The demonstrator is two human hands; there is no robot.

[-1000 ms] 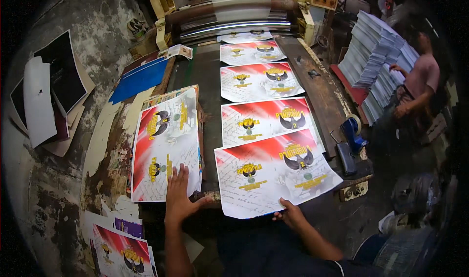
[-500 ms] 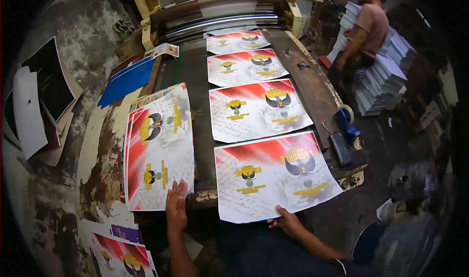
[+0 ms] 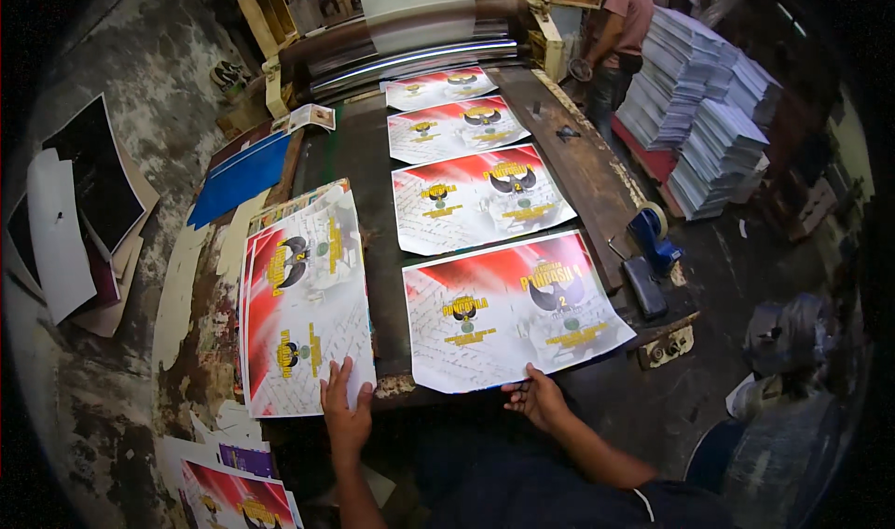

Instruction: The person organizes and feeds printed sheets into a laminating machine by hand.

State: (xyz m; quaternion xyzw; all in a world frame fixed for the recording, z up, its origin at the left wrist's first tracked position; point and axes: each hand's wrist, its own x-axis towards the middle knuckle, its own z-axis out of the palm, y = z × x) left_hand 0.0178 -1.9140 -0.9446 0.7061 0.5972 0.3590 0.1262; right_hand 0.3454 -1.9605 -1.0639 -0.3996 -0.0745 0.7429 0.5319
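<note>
The left hand [image 3: 345, 415] lies flat, fingers spread, on the near corner of a stack of printed sheets [image 3: 306, 310] at the tabletop's [image 3: 382, 277] left side; the right hand [image 3: 538, 398] pinches the near edge of the nearest printed sheet [image 3: 511, 310], which overhangs the tabletop. Dragged carelessly, that sheet could crease at the edge or smear against the next sheet [image 3: 477, 196]

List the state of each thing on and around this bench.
Nearest sheet: flat, near edge pinched by right hand.
Left stack: lying flat, left hand pressing its corner.
Farther sheets: flat in a row.
Tape dispenser: upright, untouched.
Paper piles: stacked high.
</note>
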